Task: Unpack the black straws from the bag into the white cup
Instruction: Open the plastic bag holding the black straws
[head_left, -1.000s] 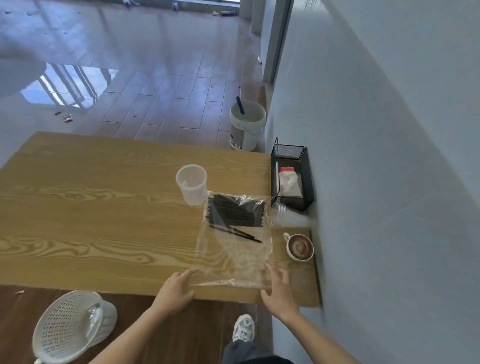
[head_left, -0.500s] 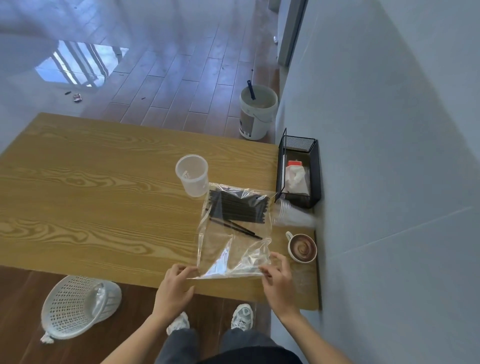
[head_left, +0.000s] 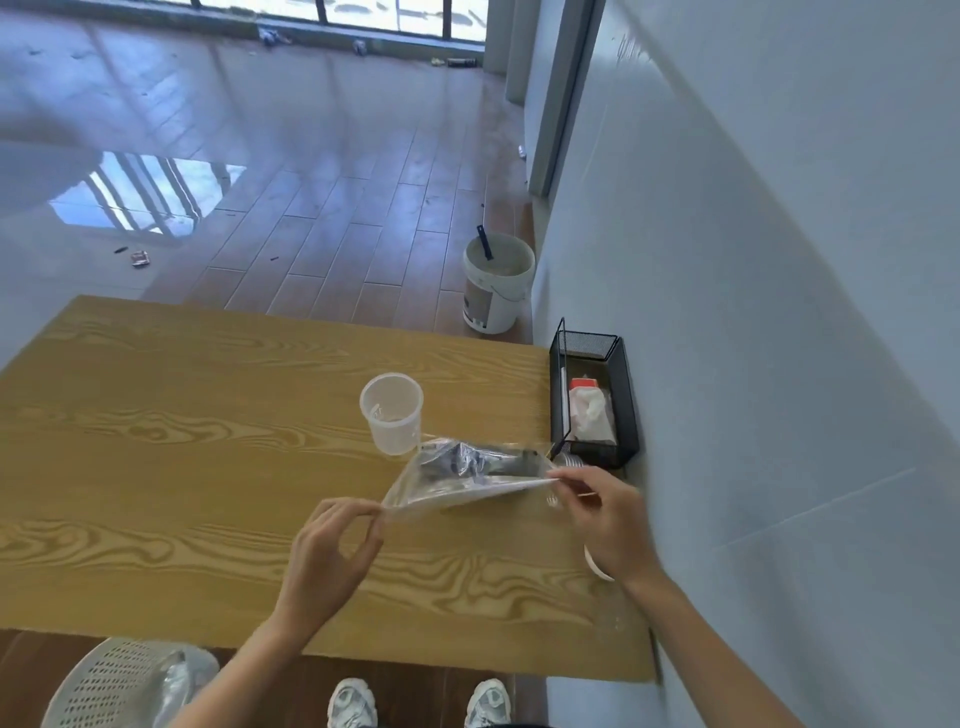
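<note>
A clear plastic bag (head_left: 457, 486) is lifted off the wooden table (head_left: 182, 467), held by its near edge. My left hand (head_left: 332, 551) pinches its left corner and my right hand (head_left: 608, 514) pinches its right corner. The black straws (head_left: 498, 464) lie bunched inside at the bag's far end. The translucent white cup (head_left: 392, 413) stands upright just beyond the bag's left part, apart from both hands.
A black mesh box (head_left: 597, 400) with a tissue pack stands against the wall at the right. A white cup rim (head_left: 597, 564) peeks out under my right hand. On the floor stand a white bucket (head_left: 496, 283) and a white basket (head_left: 119, 691).
Both hands have raised the bag's near edge off the table and moved forward with it; the straws have slid to the far end. The view has tilted up.
</note>
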